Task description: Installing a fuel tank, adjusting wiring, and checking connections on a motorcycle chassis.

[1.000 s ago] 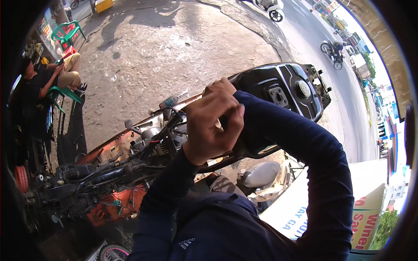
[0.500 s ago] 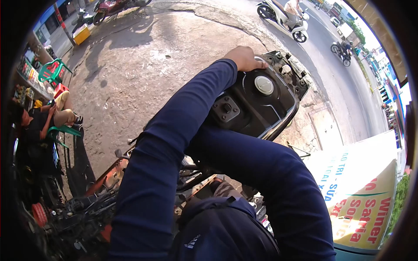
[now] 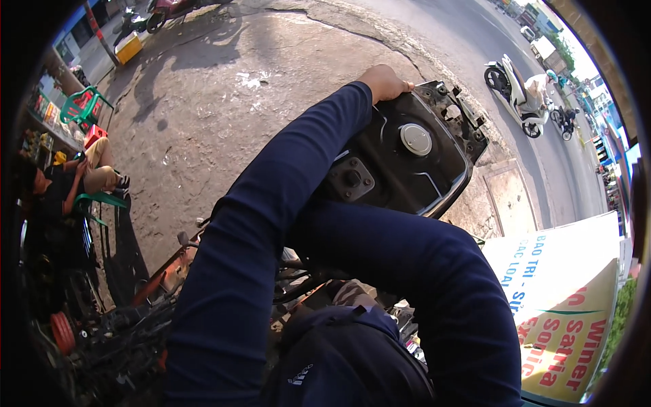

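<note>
A black motorbike fuel tank (image 3: 397,180) with a round silver cap (image 3: 416,139) lies in front of me, tilted toward the right. A square plate (image 3: 352,180) with a knob and bolts sits on its near left part. My left hand (image 3: 384,83) is closed around the tank's far edge, thumb toward the rim. A worn dark metal bracket (image 3: 458,114) shows at the tank's far right end. My right forearm (image 3: 380,234) crosses leftward beneath my left forearm (image 3: 291,159). My right hand is hidden behind that sleeve, so its hold does not show.
Motorbike frame parts (image 3: 302,278) lie below my arms. Dark machine parts and a red ring-shaped piece (image 3: 62,332) stand at lower left. A person (image 3: 74,176) sits on a green chair. A signboard (image 3: 563,298) stands right. Scooters (image 3: 522,95) pass on the road.
The tank has turned slightly and shifted a little to the right. My left hand has moved slightly up with its far edge. The white scooter has travelled right along the road.
</note>
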The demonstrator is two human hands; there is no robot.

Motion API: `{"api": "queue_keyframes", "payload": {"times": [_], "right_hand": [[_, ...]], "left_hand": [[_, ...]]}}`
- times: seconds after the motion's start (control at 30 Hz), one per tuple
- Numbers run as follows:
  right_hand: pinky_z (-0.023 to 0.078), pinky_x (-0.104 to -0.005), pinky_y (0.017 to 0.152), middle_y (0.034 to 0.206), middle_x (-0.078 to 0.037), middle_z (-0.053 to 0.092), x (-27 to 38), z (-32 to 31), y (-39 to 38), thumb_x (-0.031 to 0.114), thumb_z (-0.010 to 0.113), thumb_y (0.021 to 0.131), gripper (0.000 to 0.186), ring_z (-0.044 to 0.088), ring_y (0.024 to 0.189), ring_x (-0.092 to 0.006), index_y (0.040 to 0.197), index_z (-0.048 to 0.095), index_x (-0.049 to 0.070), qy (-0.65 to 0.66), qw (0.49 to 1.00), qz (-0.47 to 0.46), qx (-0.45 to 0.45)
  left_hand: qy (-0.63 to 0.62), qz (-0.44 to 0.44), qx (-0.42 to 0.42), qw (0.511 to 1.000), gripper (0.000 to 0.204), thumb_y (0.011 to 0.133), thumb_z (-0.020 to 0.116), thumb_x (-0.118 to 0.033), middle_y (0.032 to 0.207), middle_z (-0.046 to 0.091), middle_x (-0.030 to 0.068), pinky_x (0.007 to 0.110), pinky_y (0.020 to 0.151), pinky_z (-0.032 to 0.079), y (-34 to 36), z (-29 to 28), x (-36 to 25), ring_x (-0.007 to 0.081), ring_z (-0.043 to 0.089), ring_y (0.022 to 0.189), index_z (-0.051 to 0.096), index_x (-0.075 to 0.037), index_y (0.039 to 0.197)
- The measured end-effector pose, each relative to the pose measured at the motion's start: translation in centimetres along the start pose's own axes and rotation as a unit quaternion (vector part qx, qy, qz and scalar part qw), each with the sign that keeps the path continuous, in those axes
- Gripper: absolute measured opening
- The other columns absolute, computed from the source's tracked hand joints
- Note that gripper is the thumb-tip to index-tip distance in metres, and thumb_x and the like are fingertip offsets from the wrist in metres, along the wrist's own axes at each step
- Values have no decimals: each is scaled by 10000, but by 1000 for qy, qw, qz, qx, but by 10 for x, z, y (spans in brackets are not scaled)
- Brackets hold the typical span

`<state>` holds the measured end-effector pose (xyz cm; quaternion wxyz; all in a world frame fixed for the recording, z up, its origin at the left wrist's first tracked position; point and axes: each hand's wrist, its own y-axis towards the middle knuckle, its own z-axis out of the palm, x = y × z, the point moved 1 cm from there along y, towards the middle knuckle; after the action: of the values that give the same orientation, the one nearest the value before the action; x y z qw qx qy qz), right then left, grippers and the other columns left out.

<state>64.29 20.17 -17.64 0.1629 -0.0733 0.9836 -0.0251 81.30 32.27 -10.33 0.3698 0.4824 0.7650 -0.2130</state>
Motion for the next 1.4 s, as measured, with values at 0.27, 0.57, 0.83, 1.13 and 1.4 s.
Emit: {"api": "queue_keyframes", "payload": {"times": [0.27, 0.57, 0.83, 1.13, 1.4], "right_hand": [[432, -361, 749, 891, -42, 699, -3, 0, -23, 239, 588, 845, 179, 635, 939, -217, 865, 736, 140, -34, 999, -28, 15], [421, -373, 767, 930, -35, 699, 38, -31, 86, 251, 589, 852, 196, 619, 981, -221, 911, 742, 143, -64, 984, -149, 79], [429, -377, 795, 898, -46, 691, 25, -42, 81, 281, 565, 852, 215, 637, 924, -220, 890, 729, 149, -68, 975, -151, 147], [467, -380, 811, 928, -84, 700, 31, -42, 86, 245, 555, 871, 206, 664, 939, -241, 876, 715, 115, -120, 968, -170, 143], [467, -374, 872, 995, -82, 664, 32, -41, 76, 208, 591, 834, 163, 614, 1020, -239, 860, 713, 102, -130, 966, -156, 159]], "left_hand": [[238, 82, 15, 968, 668, 947, 431, -571, 1078, 654, 247, 429, 896, 479, -13, -12, -2, 395, 620, 1026, 670, 40, 1070], [-3, 126, -239, 963, 420, 930, 563, -411, 855, 679, 79, 301, 716, 496, -178, -148, 94, 156, 655, 801, 664, -14, 1021], [-336, -95, -417, 839, 199, 948, 591, -184, 762, 625, -8, 198, 647, 434, -405, -33, 190, 35, 543, 706, 623, 7, 901], [269, 70, -268, 923, 654, 667, 781, -357, 1312, 491, 41, 511, 1025, 298, -368, 28, 192, 296, 348, 1318, 557, -113, 1231], [324, 105, -182, 923, 299, 697, 689, -178, 1137, 542, -9, 502, 971, 362, -340, 15, 208, 300, 394, 1247, 706, -234, 990]]}}
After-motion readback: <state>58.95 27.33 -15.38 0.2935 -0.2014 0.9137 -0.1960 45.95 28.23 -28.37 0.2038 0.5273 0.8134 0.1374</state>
